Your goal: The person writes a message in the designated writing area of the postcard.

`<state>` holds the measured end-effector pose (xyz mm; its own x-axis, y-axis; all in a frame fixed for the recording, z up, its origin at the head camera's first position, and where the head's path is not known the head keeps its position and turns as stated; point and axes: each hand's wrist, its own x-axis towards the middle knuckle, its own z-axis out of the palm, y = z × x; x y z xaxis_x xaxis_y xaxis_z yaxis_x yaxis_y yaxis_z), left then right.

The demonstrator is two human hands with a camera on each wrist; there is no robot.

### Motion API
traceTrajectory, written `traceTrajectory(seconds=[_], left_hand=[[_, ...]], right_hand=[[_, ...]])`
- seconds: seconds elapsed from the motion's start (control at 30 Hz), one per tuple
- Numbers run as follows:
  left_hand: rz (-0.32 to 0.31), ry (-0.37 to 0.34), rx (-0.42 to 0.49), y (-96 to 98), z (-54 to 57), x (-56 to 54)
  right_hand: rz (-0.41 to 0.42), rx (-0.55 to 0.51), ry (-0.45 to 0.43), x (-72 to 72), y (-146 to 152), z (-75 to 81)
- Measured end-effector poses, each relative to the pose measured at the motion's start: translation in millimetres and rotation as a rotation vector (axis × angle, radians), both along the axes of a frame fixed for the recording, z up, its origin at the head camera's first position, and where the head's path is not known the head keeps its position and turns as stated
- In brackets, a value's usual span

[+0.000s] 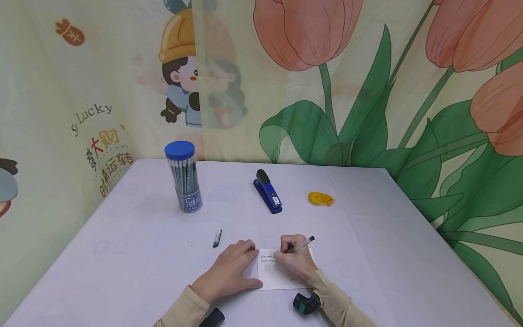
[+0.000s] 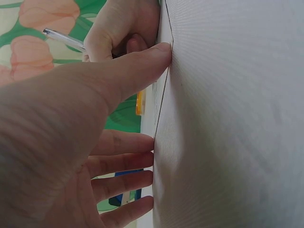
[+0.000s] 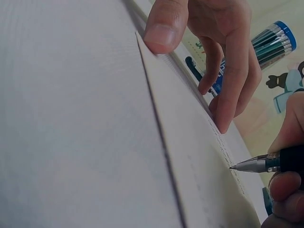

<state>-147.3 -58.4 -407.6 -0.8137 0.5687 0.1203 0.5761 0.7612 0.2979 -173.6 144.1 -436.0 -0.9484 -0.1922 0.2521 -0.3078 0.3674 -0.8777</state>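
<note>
A white sheet of paper with a few short lines of handwriting lies near the front of the table. My right hand rests over it and grips a pen with a clear barrel and dark grip. In the right wrist view the metal tip of the pen meets the paper close to the written line. My left hand lies at the paper's left edge, fingers spread and thumb on its near corner. A pen cap lies beyond my left hand.
A clear tub of pencils with a blue lid stands at the back left. Toward the back middle sits a blue stapler, with a yellow correction tape to its right. A patterned curtain hangs behind the white table.
</note>
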Motion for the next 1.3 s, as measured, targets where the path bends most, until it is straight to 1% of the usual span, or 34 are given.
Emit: traceTrajectory(seconds=[0.2,0.53,0.67,1.03,1.1,1.3], left_hand=[[-0.004,0.007,-0.001,-0.1,0.4,0.1],[-0.002,-0.008,-0.003,-1.4,-0.3,0.5],[0.0,-0.013,0.0,-1.5,0.1,0.2],[-0.008,-0.017,-0.004,-0.3,2.1,0.5],[-0.01,-0.014,-0.006,-0.6,1.9,0.4],[-0.013,-0.007,0.0,-1.9,1.3,0.0]], right_hand=[[-0.002,0.023,0.039,-0.7,0,-0.8],[-0.008,0.008,0.047,0.7,3,1.6],[-0.016,-0.004,0.043,0.9,6,3.6],[0.006,0.006,0.016,2.3,7,2.6],[0.008,0.015,0.016,4.4,5,5.7],[0.023,0.019,0.038,16.1,-1,28.3]])
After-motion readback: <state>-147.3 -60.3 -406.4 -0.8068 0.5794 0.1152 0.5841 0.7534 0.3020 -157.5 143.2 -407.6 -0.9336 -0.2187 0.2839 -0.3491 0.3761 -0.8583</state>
